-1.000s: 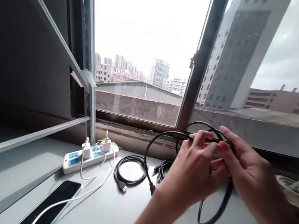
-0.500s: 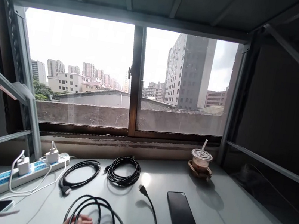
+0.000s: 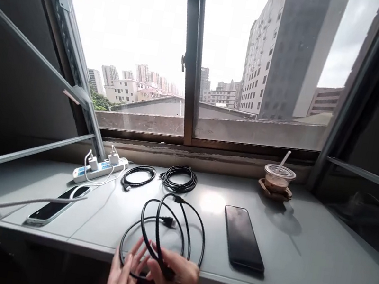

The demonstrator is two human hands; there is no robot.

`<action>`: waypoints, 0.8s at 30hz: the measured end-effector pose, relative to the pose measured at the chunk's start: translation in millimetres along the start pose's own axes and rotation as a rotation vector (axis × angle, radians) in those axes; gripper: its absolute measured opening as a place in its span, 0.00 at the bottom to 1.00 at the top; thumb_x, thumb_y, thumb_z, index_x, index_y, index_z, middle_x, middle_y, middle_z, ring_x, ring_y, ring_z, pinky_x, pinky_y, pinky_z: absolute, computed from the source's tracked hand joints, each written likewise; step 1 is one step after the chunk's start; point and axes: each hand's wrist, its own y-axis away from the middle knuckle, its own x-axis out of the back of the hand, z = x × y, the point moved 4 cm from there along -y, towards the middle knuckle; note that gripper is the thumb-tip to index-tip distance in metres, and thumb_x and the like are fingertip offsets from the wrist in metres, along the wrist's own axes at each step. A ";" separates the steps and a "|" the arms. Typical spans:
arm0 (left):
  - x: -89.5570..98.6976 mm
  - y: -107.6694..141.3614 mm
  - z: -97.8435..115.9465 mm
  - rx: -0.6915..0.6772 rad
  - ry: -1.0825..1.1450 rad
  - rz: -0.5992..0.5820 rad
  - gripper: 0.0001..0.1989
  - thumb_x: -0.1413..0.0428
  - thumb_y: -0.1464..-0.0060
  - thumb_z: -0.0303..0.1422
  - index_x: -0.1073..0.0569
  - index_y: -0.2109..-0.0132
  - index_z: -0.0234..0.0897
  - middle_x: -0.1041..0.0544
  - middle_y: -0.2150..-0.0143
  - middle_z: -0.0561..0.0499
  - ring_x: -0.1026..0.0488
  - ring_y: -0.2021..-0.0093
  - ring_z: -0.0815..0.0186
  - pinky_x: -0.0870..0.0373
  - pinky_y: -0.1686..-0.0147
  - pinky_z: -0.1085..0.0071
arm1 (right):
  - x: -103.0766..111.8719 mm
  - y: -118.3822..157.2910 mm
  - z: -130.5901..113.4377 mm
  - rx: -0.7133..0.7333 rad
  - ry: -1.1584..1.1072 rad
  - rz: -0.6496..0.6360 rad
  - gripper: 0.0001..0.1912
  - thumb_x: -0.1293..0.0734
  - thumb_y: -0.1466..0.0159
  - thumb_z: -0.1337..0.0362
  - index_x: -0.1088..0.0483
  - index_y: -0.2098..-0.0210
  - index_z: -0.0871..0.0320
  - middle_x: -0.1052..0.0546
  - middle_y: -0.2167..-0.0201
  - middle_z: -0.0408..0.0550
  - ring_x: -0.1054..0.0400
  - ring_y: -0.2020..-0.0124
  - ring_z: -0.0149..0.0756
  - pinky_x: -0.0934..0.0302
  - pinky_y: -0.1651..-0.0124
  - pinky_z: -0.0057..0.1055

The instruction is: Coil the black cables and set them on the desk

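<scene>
In the lower middle of the head view, a loosely coiled black cable [image 3: 142, 216] is raised at the table's front edge. My right hand [image 3: 178, 279] closes around its strands, thumb and fingers pinched together. Against the coil's lower left side is my left hand [image 3: 123, 273], its fingers apart and stretched upward; part of the cable runs by them. One dark plug [image 3: 168, 222] with a metal tip shows inside the loops, and another connector lies near the top of the coil. Strands overlap and hide part of my right fingers.
Two more coiled black cables, a smaller one [image 3: 136, 184] and a thicker one [image 3: 177, 190], lie behind. A black phone [image 3: 244, 239] and a lidded drink cup [image 3: 278, 177] are at right. A power strip [image 3: 100, 171] and a charging phone [image 3: 57, 207] are at left.
My view has tilted down and turned. The cable is lifted and gathered nearer the front edge. My right hand, barely visible before, now grips it, while my left hand's fingers have spread.
</scene>
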 end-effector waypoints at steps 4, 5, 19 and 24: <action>-15.0 13.1 16.9 0.083 0.087 -0.140 0.30 0.56 0.41 0.52 0.33 0.42 0.35 0.25 0.53 0.41 0.31 0.45 0.53 0.31 0.48 0.58 | -6.2 -17.0 -11.3 0.009 0.065 -0.172 0.15 0.40 0.33 0.59 0.24 0.56 0.57 0.22 0.75 0.45 0.29 0.80 0.29 0.36 0.74 0.21; -15.4 12.7 23.2 0.077 0.105 -0.170 0.31 0.55 0.42 0.53 0.32 0.44 0.33 0.24 0.54 0.41 0.29 0.47 0.54 0.31 0.48 0.59 | -7.7 -19.7 -15.5 0.024 0.110 -0.249 0.15 0.40 0.33 0.58 0.24 0.57 0.56 0.21 0.74 0.45 0.28 0.78 0.29 0.36 0.73 0.20; 3.2 -26.5 93.6 -0.285 -0.305 -0.245 0.17 0.50 0.46 0.46 0.35 0.62 0.35 0.46 0.85 0.61 0.52 0.85 0.76 0.55 0.86 0.82 | 59.8 -58.6 -70.9 -0.168 -0.145 -0.192 0.23 0.48 0.32 0.46 0.46 0.46 0.54 0.26 0.66 0.46 0.31 0.81 0.30 0.41 0.86 0.22; 8.1 -30.9 111.4 -0.310 -0.018 -0.155 0.14 0.51 0.45 0.44 0.42 0.66 0.38 0.43 0.82 0.59 0.53 0.85 0.77 0.58 0.86 0.83 | 70.2 -43.2 -93.4 -0.119 -0.029 -0.140 0.26 0.48 0.31 0.49 0.51 0.37 0.50 0.27 0.73 0.42 0.38 0.88 0.24 0.50 0.89 0.19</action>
